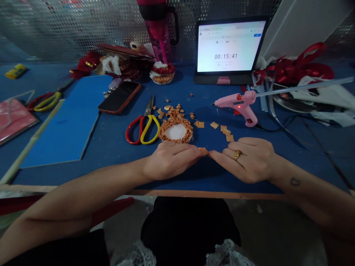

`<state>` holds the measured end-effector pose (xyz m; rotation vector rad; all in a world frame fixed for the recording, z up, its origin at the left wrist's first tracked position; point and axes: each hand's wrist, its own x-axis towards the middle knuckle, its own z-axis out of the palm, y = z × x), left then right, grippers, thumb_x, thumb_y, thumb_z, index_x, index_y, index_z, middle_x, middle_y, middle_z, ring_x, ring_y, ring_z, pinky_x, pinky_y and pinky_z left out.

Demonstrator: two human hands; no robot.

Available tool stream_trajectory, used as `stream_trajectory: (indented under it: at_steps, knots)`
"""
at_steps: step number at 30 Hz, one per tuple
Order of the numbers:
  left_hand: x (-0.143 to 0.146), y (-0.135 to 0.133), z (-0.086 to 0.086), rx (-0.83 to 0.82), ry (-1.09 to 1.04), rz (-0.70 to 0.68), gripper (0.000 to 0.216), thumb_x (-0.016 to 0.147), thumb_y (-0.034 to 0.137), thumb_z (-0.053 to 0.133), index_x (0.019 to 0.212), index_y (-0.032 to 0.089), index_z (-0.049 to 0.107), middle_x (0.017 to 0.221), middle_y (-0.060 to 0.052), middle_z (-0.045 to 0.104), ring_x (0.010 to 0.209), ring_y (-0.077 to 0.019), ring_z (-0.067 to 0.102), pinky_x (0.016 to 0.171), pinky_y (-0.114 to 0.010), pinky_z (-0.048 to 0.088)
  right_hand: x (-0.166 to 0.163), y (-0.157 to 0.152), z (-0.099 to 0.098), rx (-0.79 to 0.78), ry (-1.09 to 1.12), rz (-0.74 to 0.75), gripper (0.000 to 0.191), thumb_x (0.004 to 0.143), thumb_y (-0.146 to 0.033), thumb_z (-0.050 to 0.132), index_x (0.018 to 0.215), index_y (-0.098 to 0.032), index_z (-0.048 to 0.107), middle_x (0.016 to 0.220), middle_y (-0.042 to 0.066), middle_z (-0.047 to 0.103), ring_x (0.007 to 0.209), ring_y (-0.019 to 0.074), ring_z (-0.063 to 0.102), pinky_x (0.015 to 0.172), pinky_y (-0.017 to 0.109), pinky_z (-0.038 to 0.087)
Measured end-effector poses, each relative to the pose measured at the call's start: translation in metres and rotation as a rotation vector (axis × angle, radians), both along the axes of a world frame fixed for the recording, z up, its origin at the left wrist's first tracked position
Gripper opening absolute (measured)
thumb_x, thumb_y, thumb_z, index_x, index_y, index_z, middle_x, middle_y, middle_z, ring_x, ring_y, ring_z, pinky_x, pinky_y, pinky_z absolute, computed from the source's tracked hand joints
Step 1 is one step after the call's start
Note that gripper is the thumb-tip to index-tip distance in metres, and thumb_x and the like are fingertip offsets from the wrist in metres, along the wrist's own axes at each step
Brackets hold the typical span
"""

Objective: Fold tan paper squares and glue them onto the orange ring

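Note:
Between my two hands is a small orange-tan square (203,151), low over the table's front part. My left hand (173,159) pinches it at its left side. The fingertips of my right hand (245,159), which wears a gold ring, close on its right edge. Just beyond my left hand lies a round piece with a ruffled tan border (163,129) and a white centre (176,132); my hand hides its near edge. Crumpled tan bits (174,111) are heaped behind it. Flat loose squares (214,125) lie scattered to its right.
Scissors (142,129) with red and yellow handles lie left of the round piece. A pink glue gun (238,105), its light glowing, rests at right with a cord. Further back are a phone (120,96), a tablet (226,48) showing a timer, a pink tumbler (158,33) and red ribbon (305,68).

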<state>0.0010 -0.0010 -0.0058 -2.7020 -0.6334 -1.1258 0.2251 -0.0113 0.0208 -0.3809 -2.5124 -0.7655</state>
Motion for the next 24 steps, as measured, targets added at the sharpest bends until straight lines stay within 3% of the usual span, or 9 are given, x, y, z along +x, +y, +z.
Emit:
stream_trajectory:
  at_steps: [5,11,15,19,24]
  knots:
    - [-0.001,0.001,0.002,0.014,0.005,-0.018,0.012,0.076,0.022,0.065,0.087,0.019,0.062,0.084,0.004,0.069,0.066,-0.0035,0.063,0.056,-0.012,0.049,0.001,0.000,0.001,-0.022,0.014,-0.006,0.009,0.078,-0.013,0.055,0.085,-0.016,0.060,0.055,-0.003,0.056,0.051,0.0087,0.048,0.049,0.026,0.030]
    - [-0.003,0.000,0.008,-0.004,-0.010,0.028,0.011,0.073,0.020,0.067,0.084,0.021,0.063,0.084,0.004,0.069,0.065,-0.0051,0.064,0.058,-0.013,0.051,0.008,0.006,0.002,-0.173,0.188,-0.084,0.011,0.075,-0.024,0.062,0.086,-0.023,0.061,0.055,-0.007,0.059,0.051,0.0069,0.049,0.052,0.022,0.035]
    - [-0.003,-0.002,0.013,-0.024,-0.020,0.081,0.008,0.074,0.021,0.067,0.080,0.022,0.064,0.082,0.005,0.069,0.065,-0.0053,0.065,0.059,-0.013,0.052,0.005,0.012,-0.002,-0.384,0.342,-0.209,0.008,0.075,-0.033,0.062,0.076,-0.025,0.064,0.053,-0.007,0.058,0.048,0.0041,0.050,0.051,0.018,0.036]
    - [-0.002,-0.004,0.015,-0.052,-0.004,0.045,0.008,0.075,0.021,0.065,0.083,0.022,0.064,0.084,0.004,0.069,0.069,-0.0057,0.065,0.061,-0.013,0.053,-0.002,0.013,-0.009,-0.663,0.352,-0.243,0.014,0.075,-0.036,0.062,0.083,-0.025,0.066,0.053,-0.009,0.058,0.048,0.0029,0.051,0.050,0.016,0.035]
    - [-0.002,-0.005,0.014,-0.101,0.021,0.001,0.007,0.078,0.023,0.061,0.084,0.021,0.064,0.088,0.002,0.069,0.069,-0.0062,0.065,0.063,-0.014,0.054,-0.006,0.009,-0.012,-0.801,0.354,-0.210,0.014,0.076,-0.033,0.061,0.085,-0.024,0.066,0.053,-0.008,0.060,0.048,0.0037,0.052,0.050,0.016,0.035]
